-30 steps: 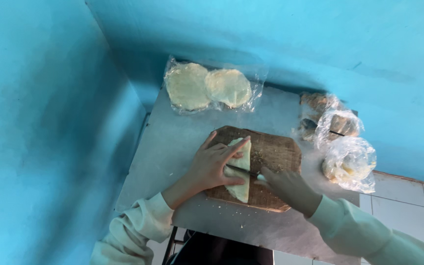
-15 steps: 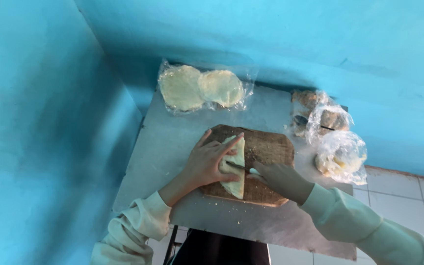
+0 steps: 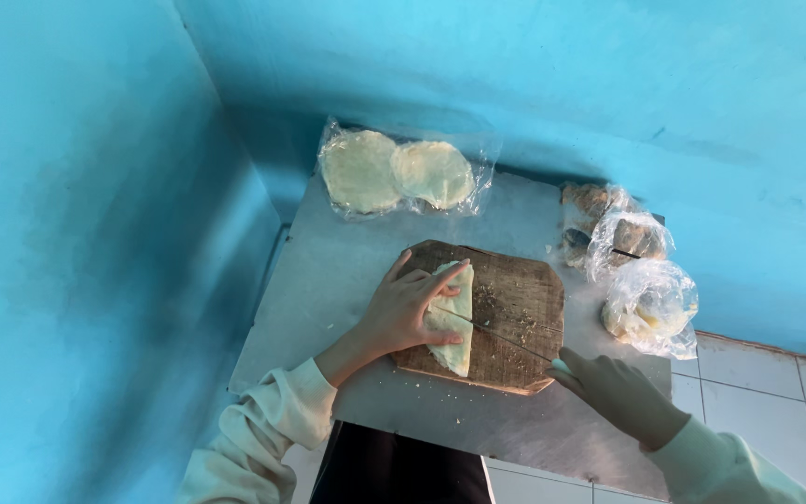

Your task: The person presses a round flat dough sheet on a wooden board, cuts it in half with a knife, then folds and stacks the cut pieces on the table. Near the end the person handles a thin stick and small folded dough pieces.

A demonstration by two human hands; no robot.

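Flatbread (image 3: 452, 317): folded, lying on the board (image 3: 515, 299), which sits on the table (image 3: 347, 252). Your left hand (image 3: 403, 308) is pressing it flat, fingers spread. Your right hand (image 3: 608, 387) is gripping the knife (image 3: 506, 338), blade crossing the fold. Advice: be keeping fingertips clear of the blade, board steady, stroke level.

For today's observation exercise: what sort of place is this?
Probably a small home kitchen corner: a worn wooden chopping board on a grey metal table, bagged round pale flatbreads, and bright blue painted walls.
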